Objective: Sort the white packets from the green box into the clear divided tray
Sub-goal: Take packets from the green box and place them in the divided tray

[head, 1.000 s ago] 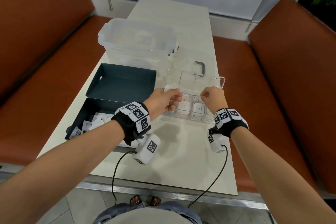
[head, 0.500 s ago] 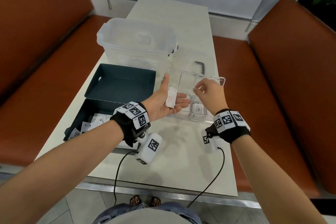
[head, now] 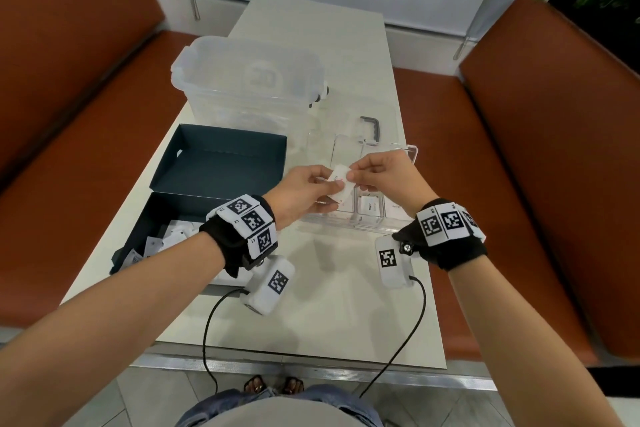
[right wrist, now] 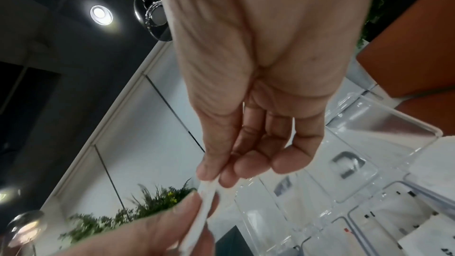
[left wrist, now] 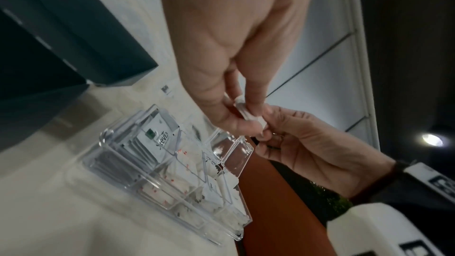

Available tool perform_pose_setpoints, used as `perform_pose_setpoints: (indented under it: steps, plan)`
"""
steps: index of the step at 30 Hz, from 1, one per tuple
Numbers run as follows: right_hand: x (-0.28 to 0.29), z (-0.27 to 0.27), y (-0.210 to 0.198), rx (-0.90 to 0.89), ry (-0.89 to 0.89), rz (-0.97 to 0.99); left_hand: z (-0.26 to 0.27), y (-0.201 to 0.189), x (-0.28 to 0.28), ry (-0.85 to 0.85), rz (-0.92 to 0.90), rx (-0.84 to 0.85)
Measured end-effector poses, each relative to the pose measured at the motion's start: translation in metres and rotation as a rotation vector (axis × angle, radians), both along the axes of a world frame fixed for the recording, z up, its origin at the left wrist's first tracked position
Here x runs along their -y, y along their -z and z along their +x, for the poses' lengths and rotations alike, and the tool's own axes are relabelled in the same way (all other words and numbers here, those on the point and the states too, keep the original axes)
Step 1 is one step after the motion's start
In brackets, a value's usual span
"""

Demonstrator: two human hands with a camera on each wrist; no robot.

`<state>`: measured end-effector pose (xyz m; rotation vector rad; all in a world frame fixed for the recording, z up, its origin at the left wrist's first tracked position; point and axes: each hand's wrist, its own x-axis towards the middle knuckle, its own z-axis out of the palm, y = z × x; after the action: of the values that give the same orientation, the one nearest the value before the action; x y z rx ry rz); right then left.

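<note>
packets (left wrist: 157, 139) fill tray (left wrist: 118, 174) compartments, clearest from left wrist.

the tray (head: 412, 152) is clear glossy plastic, hard-edged. the packet (head: 341, 180) looks like thin matt white paper. at 11 o'clock the tub (head: 214, 80) is cloudy translucent plastic. the box (head: 221, 163) looks like matt dark card. the table (head: 332, 315) is smooth, pale, faintly sheened. the benches (head: 540, 156) look like smooth brown leatherette.
</note>
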<state>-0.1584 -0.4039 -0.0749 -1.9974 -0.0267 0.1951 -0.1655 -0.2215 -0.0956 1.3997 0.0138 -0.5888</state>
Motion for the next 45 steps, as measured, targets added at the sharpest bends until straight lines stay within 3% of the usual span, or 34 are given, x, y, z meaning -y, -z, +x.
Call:
perform_pose_setpoints:
  steps: [8, 16, 22, 26, 29, 33, 39, 45]
  plan:
    - [0.002, -0.004, 0.002, -0.067, -0.002, 0.138, -0.001, 0.000, -0.004, -0.137, 0.014, 0.059]
    - [-0.002, -0.009, 0.001, -0.039, 0.050, 0.160, -0.004, -0.002, -0.006, -0.090, -0.030, 0.033]
    - [0.002, -0.011, 0.000, 0.002, 0.172, 0.224, 0.000, 0.001, -0.010, -0.275, -0.045, 0.034]
    - [0.000, -0.013, 0.002, -0.006, 0.197, 0.258, -0.001, 0.002, -0.007, -0.205, -0.030, 0.064]
    - [-0.006, -0.014, 0.006, -0.001, 0.192, 0.204, -0.005, 0.000, 0.000, -0.121, -0.067, 0.086]
    - [-0.008, -0.012, 0.007, 0.018, 0.203, 0.149, -0.005, 0.000, 0.005, -0.129, -0.039, 0.108]
    - [-0.003, 0.002, -0.005, 0.214, 0.057, -0.200, 0.001, 0.000, 0.006, -0.170, 0.035, 0.144]
    - [0.024, 0.027, 0.005, 0.248, 0.182, -0.322, 0.007, 0.003, -0.003, -0.257, 0.008, 0.129]
